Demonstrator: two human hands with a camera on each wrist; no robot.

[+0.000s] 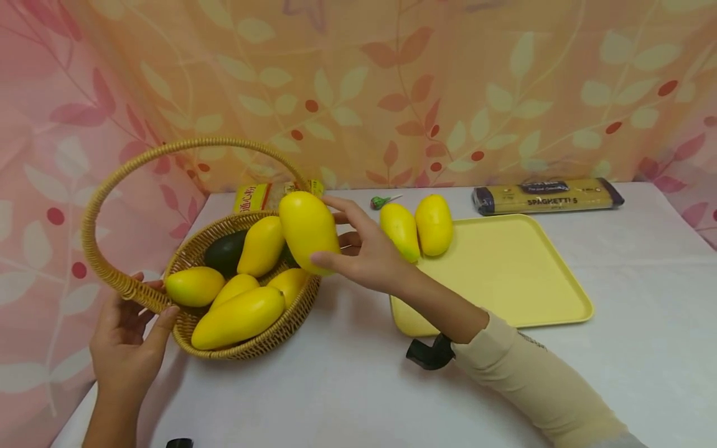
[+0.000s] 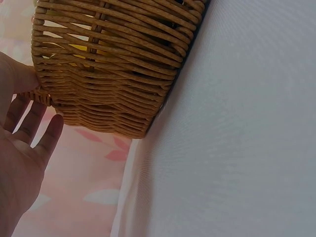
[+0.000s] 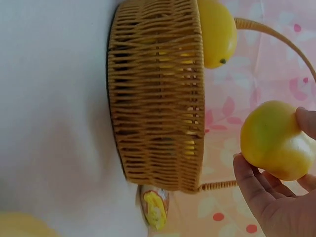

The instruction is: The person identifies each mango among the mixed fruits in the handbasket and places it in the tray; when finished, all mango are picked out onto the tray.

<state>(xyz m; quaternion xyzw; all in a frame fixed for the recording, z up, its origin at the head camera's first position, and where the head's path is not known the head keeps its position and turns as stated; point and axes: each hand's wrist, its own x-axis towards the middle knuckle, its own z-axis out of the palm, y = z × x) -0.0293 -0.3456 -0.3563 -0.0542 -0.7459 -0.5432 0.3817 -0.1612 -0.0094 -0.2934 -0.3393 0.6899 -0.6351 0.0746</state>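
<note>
My right hand (image 1: 372,252) grips a yellow mango (image 1: 308,230), thumb on its near side, over the right rim of the wicker basket (image 1: 246,351). In the right wrist view, this mango (image 3: 271,136) is above the rim, apart from the basket's side. My left hand (image 1: 126,348) holds the basket at its left rim by the foot of the handle (image 1: 92,230), with the thumb in front and fingers behind. Inside lie several more yellow mangoes (image 1: 241,318) and a dark green avocado-like fruit (image 1: 225,252); another dark fruit is mostly hidden behind the held mango.
Two mangoes (image 1: 434,224) lie at the left back corner of a yellow tray (image 1: 498,274). Behind the tray is a spaghetti pack (image 1: 549,196). A green-wrapped lollipop (image 1: 381,202) lies near the back curtain, and a yellow-labelled packet (image 1: 252,198) stands partly hidden behind the basket.
</note>
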